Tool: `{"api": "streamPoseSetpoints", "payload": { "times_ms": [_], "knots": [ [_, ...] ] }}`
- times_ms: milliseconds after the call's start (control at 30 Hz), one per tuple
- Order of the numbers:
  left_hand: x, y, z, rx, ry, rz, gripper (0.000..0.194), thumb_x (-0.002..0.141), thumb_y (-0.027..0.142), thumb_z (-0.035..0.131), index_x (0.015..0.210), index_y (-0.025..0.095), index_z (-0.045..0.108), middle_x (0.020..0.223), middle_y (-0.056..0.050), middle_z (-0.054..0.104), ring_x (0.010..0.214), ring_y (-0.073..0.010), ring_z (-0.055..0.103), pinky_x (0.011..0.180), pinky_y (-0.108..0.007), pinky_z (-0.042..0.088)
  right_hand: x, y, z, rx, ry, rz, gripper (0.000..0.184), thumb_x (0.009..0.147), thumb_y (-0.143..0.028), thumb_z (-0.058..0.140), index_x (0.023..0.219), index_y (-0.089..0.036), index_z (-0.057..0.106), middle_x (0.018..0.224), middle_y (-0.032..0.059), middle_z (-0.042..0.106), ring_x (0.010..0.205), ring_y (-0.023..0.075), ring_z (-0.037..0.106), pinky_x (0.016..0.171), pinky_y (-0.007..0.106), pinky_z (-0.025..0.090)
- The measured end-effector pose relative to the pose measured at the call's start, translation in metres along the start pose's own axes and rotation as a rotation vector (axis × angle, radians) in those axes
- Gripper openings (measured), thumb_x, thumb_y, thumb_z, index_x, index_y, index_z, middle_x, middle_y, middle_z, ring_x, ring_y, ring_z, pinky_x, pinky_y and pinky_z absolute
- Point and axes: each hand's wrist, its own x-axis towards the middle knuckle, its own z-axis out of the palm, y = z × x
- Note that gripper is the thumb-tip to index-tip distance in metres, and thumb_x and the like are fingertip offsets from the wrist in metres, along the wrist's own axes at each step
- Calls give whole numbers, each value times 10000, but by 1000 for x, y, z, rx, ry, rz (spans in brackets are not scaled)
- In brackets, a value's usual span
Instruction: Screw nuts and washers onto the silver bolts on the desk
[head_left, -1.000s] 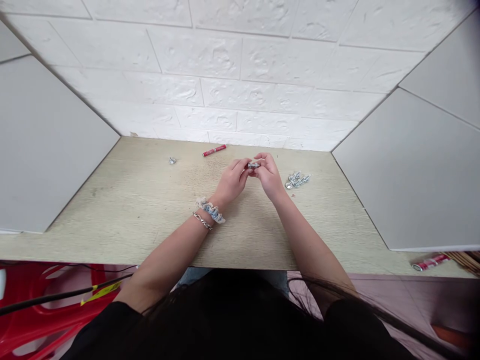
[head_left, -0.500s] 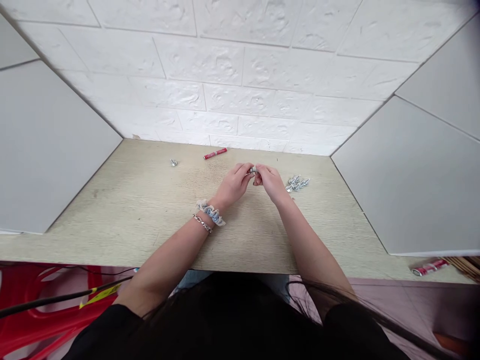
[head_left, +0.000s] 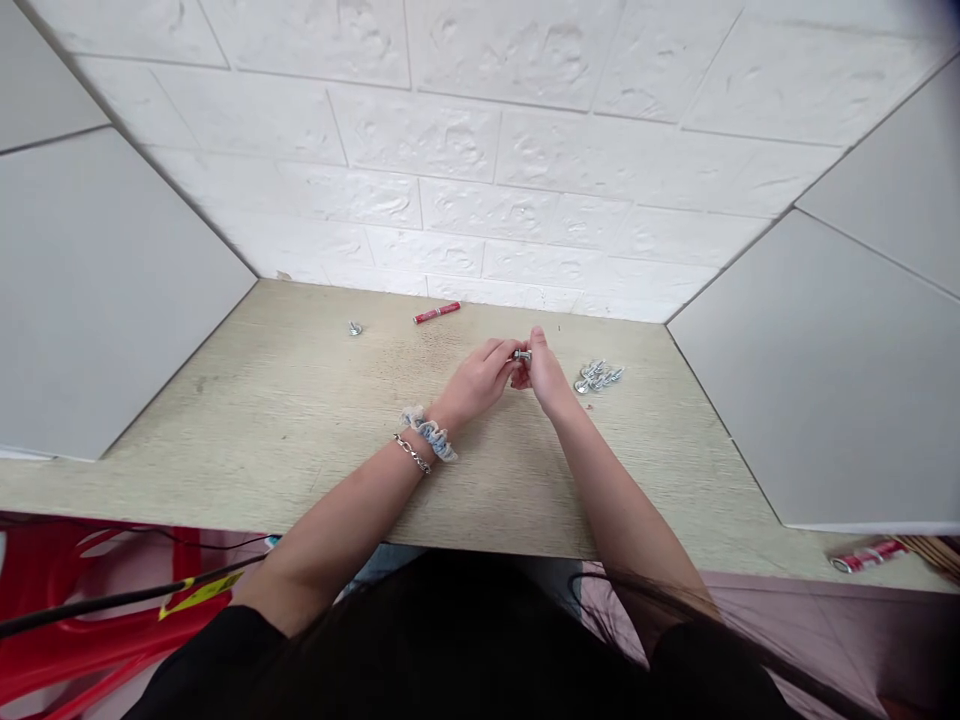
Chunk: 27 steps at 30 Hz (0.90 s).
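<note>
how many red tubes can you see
2: one red tube near the white wall, another red tube beside the right grey panel; more may be hidden.

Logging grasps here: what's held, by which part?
A small metal fastener, by its left end in the left grip; right grip at the other end, contact unclear.
</note>
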Motion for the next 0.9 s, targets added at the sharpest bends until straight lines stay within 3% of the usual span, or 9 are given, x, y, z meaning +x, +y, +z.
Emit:
{"api": "streamPoseSetpoints", "payload": {
  "times_ms": [133,333,400,600,900],
  "knots": [
    [0,-5,-3,37,14,-24,221,891,232,366,1059,146,481,957,-87,570,896,-150,536,801,-286,453,-5,-6,-1,-123,-18,-6,564,780,-641,300,461,-184,388,357,-21,383,350,78,401,422,221,351],
    [2,-13,-3,60,74,-96,215,889,236,375,1053,146,481,967,-86,576,921,-150,543,807,-286,452,-11,-15,1,8,-73,-50,356,776,-436,476,534,-179,429,398,-53,381,360,58,353,389,198,302],
    [2,-13,-2,58,78,-102,214,888,232,378,1055,147,481,964,-84,578,914,-148,546,804,-286,453,-10,-14,0,16,-87,-49,354,786,-463,450,569,-183,439,412,-49,405,356,63,358,376,202,288],
    [0,-6,-2,35,58,7,220,884,232,391,1060,140,486,936,-82,580,876,-142,544,784,-273,458,-8,-10,-2,-73,-42,12,608,766,-702,227,465,-191,365,369,-22,363,342,78,370,378,227,300],
    [1,-7,-4,49,87,-18,225,891,222,371,1071,149,484,958,-81,583,927,-141,546,809,-272,459,-12,-15,2,68,-69,-102,504,737,-638,435,506,-194,375,398,-55,343,354,62,334,391,226,304]
  ]
}}
